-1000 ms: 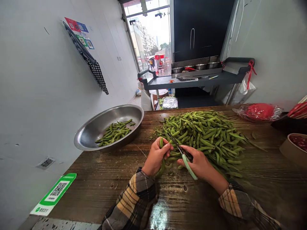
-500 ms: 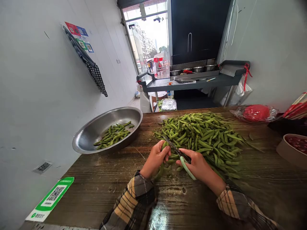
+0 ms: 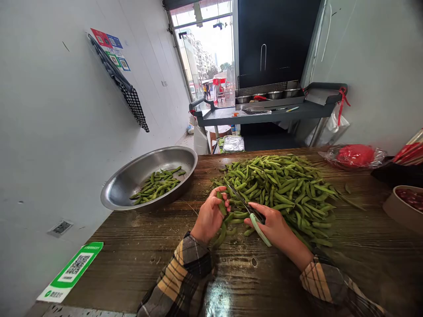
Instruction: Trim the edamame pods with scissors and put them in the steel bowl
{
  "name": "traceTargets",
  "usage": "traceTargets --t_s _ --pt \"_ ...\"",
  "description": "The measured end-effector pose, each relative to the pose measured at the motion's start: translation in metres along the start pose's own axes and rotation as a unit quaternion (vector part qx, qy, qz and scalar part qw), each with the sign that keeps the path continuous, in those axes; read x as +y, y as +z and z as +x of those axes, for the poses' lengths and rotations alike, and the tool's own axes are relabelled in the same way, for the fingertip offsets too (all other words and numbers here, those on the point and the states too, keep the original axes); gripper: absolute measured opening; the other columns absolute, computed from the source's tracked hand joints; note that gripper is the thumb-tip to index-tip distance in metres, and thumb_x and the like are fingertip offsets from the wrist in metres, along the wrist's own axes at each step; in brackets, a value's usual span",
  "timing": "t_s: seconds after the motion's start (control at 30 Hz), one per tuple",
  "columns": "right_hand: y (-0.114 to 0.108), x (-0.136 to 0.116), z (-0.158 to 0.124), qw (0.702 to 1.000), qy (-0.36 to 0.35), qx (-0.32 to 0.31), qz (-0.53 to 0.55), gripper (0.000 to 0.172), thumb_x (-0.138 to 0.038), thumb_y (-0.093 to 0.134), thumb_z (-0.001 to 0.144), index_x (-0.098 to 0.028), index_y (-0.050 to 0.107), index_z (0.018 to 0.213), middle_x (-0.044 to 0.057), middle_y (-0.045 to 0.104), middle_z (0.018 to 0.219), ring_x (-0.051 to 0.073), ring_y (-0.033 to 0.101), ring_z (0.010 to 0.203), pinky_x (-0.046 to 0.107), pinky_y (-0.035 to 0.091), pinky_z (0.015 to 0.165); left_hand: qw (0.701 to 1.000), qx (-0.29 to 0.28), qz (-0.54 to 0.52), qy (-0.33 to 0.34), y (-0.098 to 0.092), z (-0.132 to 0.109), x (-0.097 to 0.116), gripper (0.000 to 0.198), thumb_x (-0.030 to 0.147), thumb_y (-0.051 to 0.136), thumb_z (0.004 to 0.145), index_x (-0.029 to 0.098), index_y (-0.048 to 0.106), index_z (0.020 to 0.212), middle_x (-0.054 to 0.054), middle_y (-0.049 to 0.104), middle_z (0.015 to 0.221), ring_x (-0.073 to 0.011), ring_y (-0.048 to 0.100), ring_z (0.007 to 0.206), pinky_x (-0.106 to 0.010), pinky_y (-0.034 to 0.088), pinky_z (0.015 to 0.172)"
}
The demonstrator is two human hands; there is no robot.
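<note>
Between the thumb and fingers of my left hand (image 3: 210,215) is a green edamame pod (image 3: 221,205), palm turned partly up. My right hand (image 3: 271,223) grips a pair of scissors (image 3: 257,224) with pale green handles; the dark blades point up and left, close to the left hand's fingertips. Behind both hands spreads a big heap of edamame pods (image 3: 284,185) on the wooden table. A few loose pods lie under and beside my left hand. To the left, a wide steel bowl (image 3: 115,191) holds several pods.
A grey cart (image 3: 228,115) with steel containers stands beyond the table (image 3: 142,264). On the right are a red bundle in clear plastic (image 3: 355,155) and a tub of dark red contents (image 3: 401,211). A green QR card (image 3: 74,268) lies at the left edge.
My left hand has turned palm-up and its fingers have loosened around the pod, drawing slightly left and away from the blades. The right hand with the scissors has barely moved.
</note>
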State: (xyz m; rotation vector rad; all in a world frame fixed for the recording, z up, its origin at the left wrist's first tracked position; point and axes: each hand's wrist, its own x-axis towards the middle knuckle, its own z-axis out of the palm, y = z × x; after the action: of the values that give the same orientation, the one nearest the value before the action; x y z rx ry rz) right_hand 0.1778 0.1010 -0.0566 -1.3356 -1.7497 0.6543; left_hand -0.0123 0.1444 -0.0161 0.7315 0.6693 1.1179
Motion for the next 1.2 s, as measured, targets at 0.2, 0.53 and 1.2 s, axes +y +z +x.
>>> traceTargets --t_s 0.2,0.53,1.2 --pt "0.000 -0.001 0.000 1.000 -0.004 -0.006 -0.001 0.045 -0.034 0.068 0.079 -0.014 0.068 0.119 0.014 0.070 0.117 0.031 0.066 0.108 0.042 0.053 0.093 0.998 -0.006 0.049 0.024 -0.002 0.003 -0.009 0.046 -0.001 0.057 0.061 0.019 0.057 0.102 0.001 0.056 0.086 -0.0102 0.061 0.084 -0.025 0.047 0.087" --pt "-0.001 -0.002 0.000 1.000 0.003 -0.008 0.013 0.047 -0.036 0.068 0.078 -0.016 0.067 0.120 0.013 0.070 0.118 0.031 0.066 0.108 0.041 0.053 0.091 0.960 -0.004 0.267 0.088 -0.002 0.004 -0.013 0.033 0.033 0.077 0.069 0.017 0.051 0.081 -0.001 0.065 0.074 -0.0135 0.064 0.064 -0.023 0.049 0.058" --pt "-0.003 -0.008 -0.003 0.995 0.063 -0.046 0.055 0.054 -0.040 0.066 0.075 -0.015 0.062 0.123 0.007 0.074 0.091 0.022 0.068 0.080 0.034 0.054 0.074 0.993 0.066 0.074 0.068 0.004 -0.001 -0.001 0.034 0.032 0.076 0.068 0.017 0.048 0.081 -0.002 0.066 0.075 -0.0035 0.044 0.047 -0.012 0.026 0.036"
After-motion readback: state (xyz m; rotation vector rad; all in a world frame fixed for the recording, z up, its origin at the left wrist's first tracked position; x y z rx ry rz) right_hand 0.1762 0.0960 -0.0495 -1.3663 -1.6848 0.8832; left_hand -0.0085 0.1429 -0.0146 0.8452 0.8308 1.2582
